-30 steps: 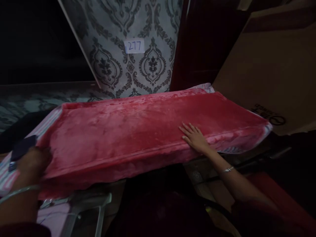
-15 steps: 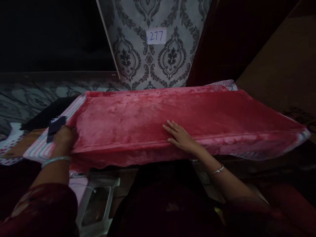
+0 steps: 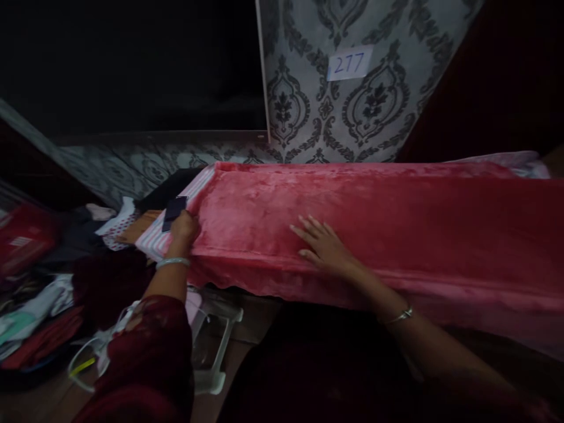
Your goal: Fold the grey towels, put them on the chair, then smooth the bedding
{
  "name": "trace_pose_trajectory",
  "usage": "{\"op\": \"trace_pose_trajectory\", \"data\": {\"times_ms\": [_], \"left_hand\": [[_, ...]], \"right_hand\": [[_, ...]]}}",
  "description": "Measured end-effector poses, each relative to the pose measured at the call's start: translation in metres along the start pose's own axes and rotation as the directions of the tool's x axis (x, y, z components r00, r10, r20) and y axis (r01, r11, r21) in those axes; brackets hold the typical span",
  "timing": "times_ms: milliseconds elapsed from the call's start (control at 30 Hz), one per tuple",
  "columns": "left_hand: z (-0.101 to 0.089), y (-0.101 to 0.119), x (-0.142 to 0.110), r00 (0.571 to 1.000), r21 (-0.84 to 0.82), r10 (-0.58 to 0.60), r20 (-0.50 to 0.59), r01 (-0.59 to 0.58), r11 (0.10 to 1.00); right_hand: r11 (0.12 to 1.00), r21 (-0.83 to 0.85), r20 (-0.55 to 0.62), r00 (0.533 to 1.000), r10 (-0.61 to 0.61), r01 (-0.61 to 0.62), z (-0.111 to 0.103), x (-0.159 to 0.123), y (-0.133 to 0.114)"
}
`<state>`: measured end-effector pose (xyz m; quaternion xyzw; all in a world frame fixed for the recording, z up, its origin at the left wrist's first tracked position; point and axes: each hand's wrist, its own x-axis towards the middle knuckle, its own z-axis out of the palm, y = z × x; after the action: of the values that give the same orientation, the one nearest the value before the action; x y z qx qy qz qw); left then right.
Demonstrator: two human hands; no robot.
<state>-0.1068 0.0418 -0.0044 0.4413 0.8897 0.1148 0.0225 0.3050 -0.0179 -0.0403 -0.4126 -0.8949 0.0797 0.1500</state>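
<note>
A red plush blanket [image 3: 273, 211] with a striped border [image 3: 198, 191] lies over a long raised surface in front of me. My left hand [image 3: 184, 228] is closed at its left end, against the striped border. It grips a dark, flat, rectangular object [image 3: 175, 212], whose exact kind I cannot make out. Palm down, my right hand [image 3: 325, 245] rests on the blanket near its front edge. Its fingers are spread and hold nothing.
A large dark screen [image 3: 154, 70] and a paper marked 277 [image 3: 350, 63] are on the patterned wall behind. Piled clothes [image 3: 44, 329] lie at the lower left. A pale plastic stool [image 3: 215, 352] stands below the blanket's front edge.
The view has swung left, bringing the clothes pile into sight. My right hand has slid leftward along the blanket. My left hand stays at the striped border with the dark object.
</note>
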Motion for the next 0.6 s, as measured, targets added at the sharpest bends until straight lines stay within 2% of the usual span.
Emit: {"op": "trace_pose_trajectory", "data": {"times_ms": [67, 133, 200, 267, 367, 500, 533, 600], "left_hand": [[0.003, -0.002, 0.001, 1.0, 0.036, 0.018, -0.006, -0.018, 0.999], [0.005, -0.004, 0.002, 1.0, 0.053, 0.021, -0.012, -0.02, 0.998], [0.006, -0.006, 0.003, 1.0, 0.051, 0.018, -0.017, -0.017, 0.999], [0.006, -0.008, 0.004, 1.0, 0.049, 0.02, -0.01, -0.02, 0.999], [0.004, -0.01, 0.009, 1.0, 0.045, 0.019, 0.02, -0.02, 0.999], [0.0, -0.014, 0.017, 0.998, 0.032, 0.025, 0.056, -0.027, 0.999], [-0.001, -0.016, 0.019, 0.998, 0.025, 0.029, 0.064, -0.031, 0.999], [-0.001, -0.019, 0.022, 0.996, 0.007, 0.039, 0.08, -0.04, 0.999]], "right_hand": [[0.996, 0.03, 0.08, 0.993, -0.088, 0.086, 0.013, 0.005, -0.019], [0.979, 0.102, 0.132, 0.974, -0.187, 0.174, 0.02, -0.003, -0.033], [0.949, 0.217, 0.148, 0.953, -0.263, 0.229, 0.017, -0.011, -0.041], [0.919, 0.309, 0.128, 0.947, -0.296, 0.245, 0.008, -0.004, -0.044], [0.927, 0.302, 0.068, 0.965, -0.253, 0.221, 0.0, 0.037, -0.043], [0.97, 0.205, 0.131, 0.979, -0.158, 0.129, 0.019, 0.094, -0.049], [0.972, 0.194, 0.163, 0.972, -0.168, 0.135, 0.027, 0.1, -0.053], [0.948, 0.226, 0.219, 0.937, -0.272, 0.223, 0.041, 0.1, -0.063]]}}
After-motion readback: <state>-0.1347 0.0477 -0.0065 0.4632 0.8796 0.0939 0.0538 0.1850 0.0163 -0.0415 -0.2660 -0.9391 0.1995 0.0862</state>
